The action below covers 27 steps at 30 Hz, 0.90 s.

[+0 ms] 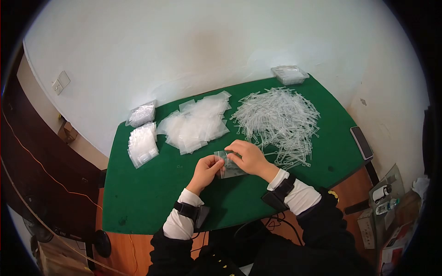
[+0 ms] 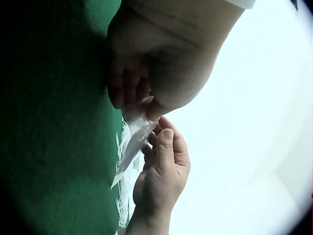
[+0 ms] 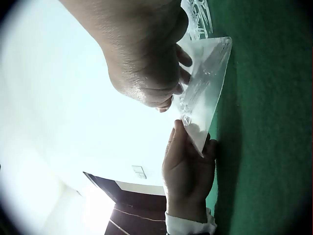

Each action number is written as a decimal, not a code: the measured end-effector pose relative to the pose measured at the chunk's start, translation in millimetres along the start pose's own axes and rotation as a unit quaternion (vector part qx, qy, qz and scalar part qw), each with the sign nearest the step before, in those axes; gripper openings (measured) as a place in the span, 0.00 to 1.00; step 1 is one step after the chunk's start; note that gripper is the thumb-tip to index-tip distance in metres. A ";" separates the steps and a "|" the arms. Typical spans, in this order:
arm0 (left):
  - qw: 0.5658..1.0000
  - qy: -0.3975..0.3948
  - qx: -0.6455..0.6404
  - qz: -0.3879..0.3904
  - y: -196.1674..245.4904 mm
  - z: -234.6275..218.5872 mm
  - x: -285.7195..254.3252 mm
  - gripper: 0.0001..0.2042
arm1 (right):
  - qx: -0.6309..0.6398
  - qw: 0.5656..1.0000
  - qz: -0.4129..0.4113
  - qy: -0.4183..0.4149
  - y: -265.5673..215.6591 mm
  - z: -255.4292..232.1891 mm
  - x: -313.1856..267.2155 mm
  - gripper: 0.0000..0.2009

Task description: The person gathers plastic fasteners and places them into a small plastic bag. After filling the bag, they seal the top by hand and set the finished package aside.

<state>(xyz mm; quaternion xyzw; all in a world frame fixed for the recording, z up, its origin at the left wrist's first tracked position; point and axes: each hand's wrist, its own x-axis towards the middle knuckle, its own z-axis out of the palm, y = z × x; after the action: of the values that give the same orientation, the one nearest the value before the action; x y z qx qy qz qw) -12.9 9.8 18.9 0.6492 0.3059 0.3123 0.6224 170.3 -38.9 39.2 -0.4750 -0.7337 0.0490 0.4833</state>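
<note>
A clear plastic bag with thin clear pieces inside is held above the green table. The left hand pinches its left edge between thumb and fingers. At the bag's top edge is the right hand, fingers bent and thumb against the bag. In the right wrist view the bag hangs slanted, its pieces lying lengthwise, with the left hand gripping the lower corner; the right hand's fingertips are partly hidden behind the bag. The left wrist view shows both hands, left and right, meeting at the bag.
Behind the hands lie a large heap of clear plastic loops, a spread of flat bags and a stack of filled bags. Two clear tubs stand at the back edge. A dark device lies at the right edge.
</note>
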 end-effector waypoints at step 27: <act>0.987 0.010 0.140 0.076 0.8 6.2 -2.9 0.08 | 0.150 0.981 0.085 -0.085 6.3 8.4 -5.8 0.07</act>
<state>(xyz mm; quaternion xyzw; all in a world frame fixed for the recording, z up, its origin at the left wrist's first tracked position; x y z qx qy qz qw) -9.8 3.7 19.4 0.7481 0.3027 0.3197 0.4965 168.5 -36.5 27.6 -0.4519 -0.7136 0.2389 0.4791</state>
